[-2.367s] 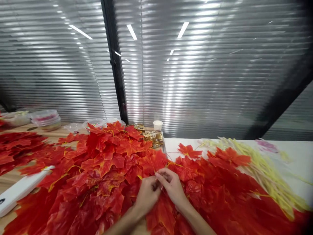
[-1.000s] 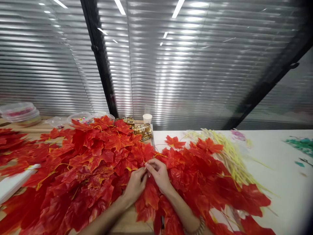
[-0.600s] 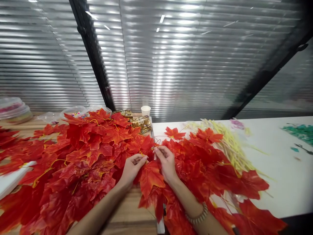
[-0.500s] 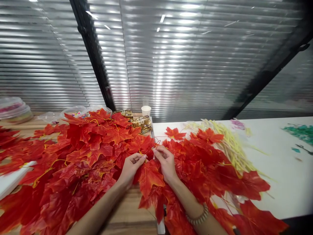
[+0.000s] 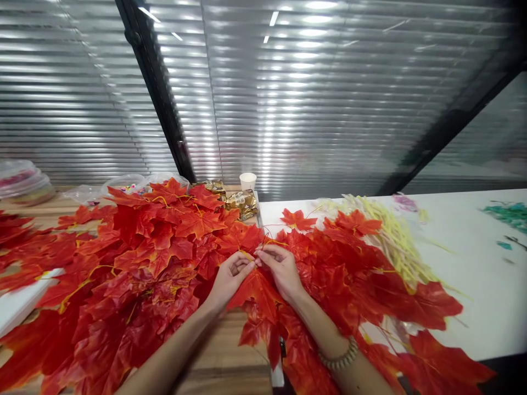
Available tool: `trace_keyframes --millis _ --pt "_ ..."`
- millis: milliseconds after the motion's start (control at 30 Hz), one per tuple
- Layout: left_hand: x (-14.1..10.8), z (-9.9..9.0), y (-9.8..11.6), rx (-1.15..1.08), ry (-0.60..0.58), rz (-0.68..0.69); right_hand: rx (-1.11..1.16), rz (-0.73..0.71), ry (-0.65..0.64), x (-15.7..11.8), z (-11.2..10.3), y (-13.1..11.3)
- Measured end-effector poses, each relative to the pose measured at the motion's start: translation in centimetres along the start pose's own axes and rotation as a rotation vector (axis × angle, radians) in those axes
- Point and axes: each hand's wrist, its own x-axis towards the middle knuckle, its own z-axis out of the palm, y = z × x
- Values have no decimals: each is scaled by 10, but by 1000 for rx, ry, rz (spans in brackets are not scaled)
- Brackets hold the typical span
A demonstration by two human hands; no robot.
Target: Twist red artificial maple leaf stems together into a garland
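Note:
My left hand (image 5: 234, 274) pinches a red artificial maple leaf (image 5: 258, 293) near its stem, and the leaf hangs down between my hands. Against those fingertips, my right hand (image 5: 280, 269) is closed in a pinch on a thin reddish stem (image 5: 269, 233); the exact contact is too small to make out. A bead bracelet (image 5: 340, 356) circles my right wrist. Red maple leaves with yellow stems lie heaped on both sides, a left pile (image 5: 156, 247) and a right pile (image 5: 329, 274).
A wood-grain table (image 5: 230, 356) meets a white table (image 5: 448, 263) below my hands. Behind stand a paper cup (image 5: 247, 181), gold wrapped packets (image 5: 242, 203) and plastic tubs (image 5: 22, 184). Yellow strips (image 5: 395, 241) and green pieces (image 5: 508, 216) lie rightward. Blinds (image 5: 288, 99) cover the back.
My hands have come together, with the left fingertips moving right to meet the right ones. The hanging leaf has turned and is now partly behind my fingers. The view has shifted slightly.

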Motion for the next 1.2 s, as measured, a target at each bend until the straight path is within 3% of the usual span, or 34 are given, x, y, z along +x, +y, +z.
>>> trace_keyframes --millis 233,533,733,1000,1200 --pt "-3 0 1 -120 13 -102 43 5 13 3 -2 -1" --pt "-5 1 -2 -173 33 -88 3 -33 7 0 0 1" --pt "-8 8 -1 -283 -14 -102 27 -10 47 -1 2 3" --pt "-13 11 4 -273 42 -117 67 -37 51 0 -1 2" --pt "-13 13 2 -225 100 -107 -71 -148 24 -1 1 0"
